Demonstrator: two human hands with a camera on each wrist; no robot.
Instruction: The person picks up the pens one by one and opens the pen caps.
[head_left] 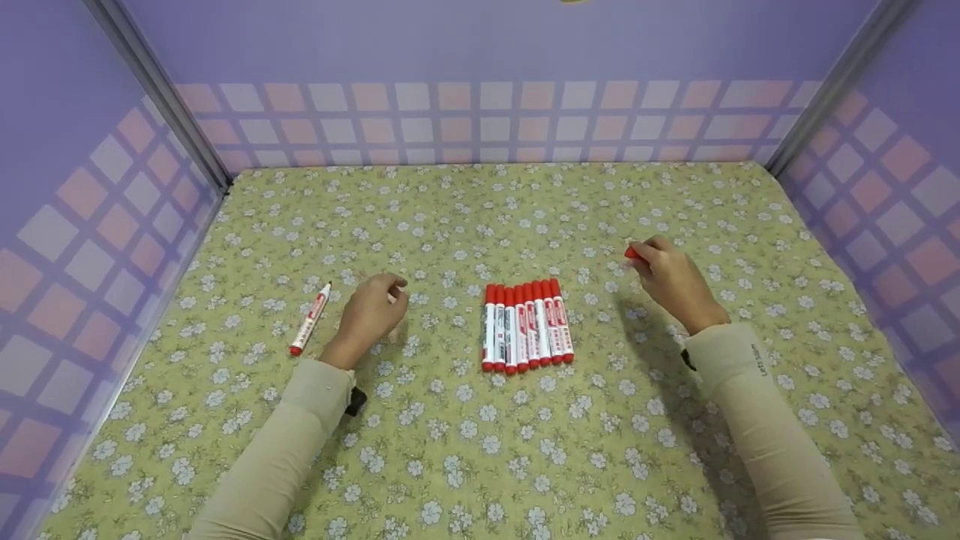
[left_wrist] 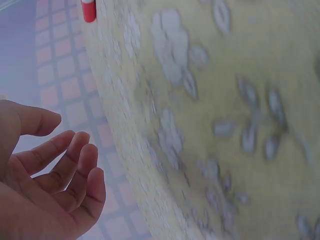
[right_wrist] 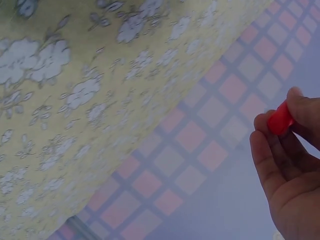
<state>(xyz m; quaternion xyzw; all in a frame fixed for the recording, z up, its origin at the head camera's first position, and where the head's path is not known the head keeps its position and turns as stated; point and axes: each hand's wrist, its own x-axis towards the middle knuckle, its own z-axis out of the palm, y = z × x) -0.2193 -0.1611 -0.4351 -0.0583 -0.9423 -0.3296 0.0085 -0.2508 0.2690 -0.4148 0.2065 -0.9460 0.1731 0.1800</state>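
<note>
Between thumb and fingertips, my right hand point(head_left: 675, 283) pinches a red marker cap point(head_left: 632, 253) above the cloth; the right wrist view shows the same red cap point(right_wrist: 281, 120) close up. My left hand point(head_left: 373, 319) is held over the cloth with relaxed, slightly bent fingers and nothing in them. To its left lies an uncapped marker point(head_left: 310, 320), white with a red end, its tip pointing away from me. A row of several capped red-and-white markers point(head_left: 527, 326) lies side by side in the middle, between my two hands.
A yellow-green flowered cloth point(head_left: 465, 450) covers the table. Purple walls with a pink and white checked band point(head_left: 454, 120) stand behind it and on both sides, with grey metal posts point(head_left: 832, 82) at the back corners.
</note>
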